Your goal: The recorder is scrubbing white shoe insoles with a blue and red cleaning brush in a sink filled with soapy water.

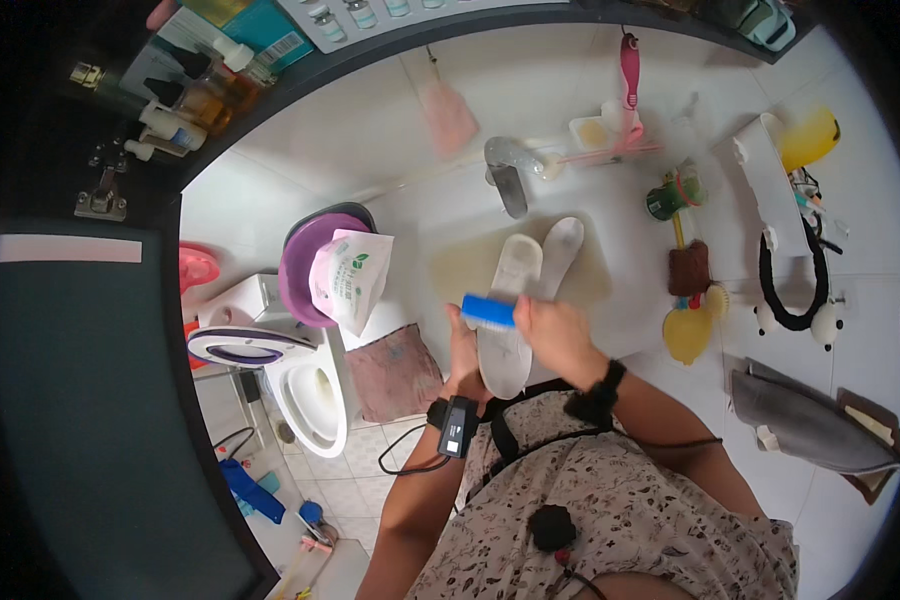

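Note:
My left hand [465, 364] grips the edge of a white shoe insole [505, 367], which is held lengthwise over the front of the white washbasin [630, 292]. In my right hand [559, 336] is a blue scrubbing brush [487, 310]. Its pale bristles face the middle of the insole and appear to touch it. A second white insole [566, 244] lies partly behind the first, in the basin's cloudy brownish water [450, 262]. The grey metal faucet [508, 180] stands above the water at the back. My left fingers are mostly hidden beneath the insole.
Left of the basin, a white pouch [351, 277] sits in a purple tub [294, 277], near a toilet [307, 397] and a brownish cloth [394, 373]. Several brushes and sponges [688, 268] hang at right. An open cabinet door [82, 412] stands at far left.

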Available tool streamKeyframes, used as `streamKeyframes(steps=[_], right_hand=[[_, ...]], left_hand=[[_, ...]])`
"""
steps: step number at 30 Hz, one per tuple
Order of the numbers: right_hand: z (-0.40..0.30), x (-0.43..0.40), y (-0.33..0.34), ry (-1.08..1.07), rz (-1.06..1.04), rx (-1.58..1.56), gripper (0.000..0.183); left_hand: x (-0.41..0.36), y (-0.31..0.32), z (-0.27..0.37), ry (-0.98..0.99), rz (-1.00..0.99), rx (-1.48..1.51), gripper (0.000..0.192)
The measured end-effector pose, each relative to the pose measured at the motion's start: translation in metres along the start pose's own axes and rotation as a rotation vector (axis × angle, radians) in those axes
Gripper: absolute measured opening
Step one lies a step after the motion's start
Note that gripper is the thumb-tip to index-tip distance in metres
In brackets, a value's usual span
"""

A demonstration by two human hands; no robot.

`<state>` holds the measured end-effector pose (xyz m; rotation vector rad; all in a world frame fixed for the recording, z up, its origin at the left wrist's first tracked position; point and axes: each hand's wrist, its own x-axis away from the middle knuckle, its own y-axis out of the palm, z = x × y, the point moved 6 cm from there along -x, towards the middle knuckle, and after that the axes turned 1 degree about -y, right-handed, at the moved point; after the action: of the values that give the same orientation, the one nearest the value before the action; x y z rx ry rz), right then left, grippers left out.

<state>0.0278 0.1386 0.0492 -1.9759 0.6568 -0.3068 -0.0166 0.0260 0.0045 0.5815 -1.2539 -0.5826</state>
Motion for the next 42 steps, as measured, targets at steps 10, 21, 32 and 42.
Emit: streamKeyframes(steps=[10, 21, 32, 42], right_hand=[[0.008, -0.017, -0.007, 0.066, -0.123, -0.134, 0.044], [-0.015, 0.013, -0.002, -0.054, -0.077, 0.236, 0.032], [-0.008, 0.010, -0.013, -0.156, -0.005, 0.118, 0.028], [-0.008, 0.031, -0.026, -0.067, -0.065, 0.036, 0.032]], left_hand=[[0.001, 0.012, 0.008, -0.032, -0.129, 0.082, 0.097], [0.010, 0.038, 0.023, 0.112, -0.333, 0.163, 0.083], [0.016, 0.041, 0.020, 0.212, -0.279, 0.175, 0.070], [-0.002, 0.007, 0.050, 0.370, -0.134, 0.374, 0.057]])
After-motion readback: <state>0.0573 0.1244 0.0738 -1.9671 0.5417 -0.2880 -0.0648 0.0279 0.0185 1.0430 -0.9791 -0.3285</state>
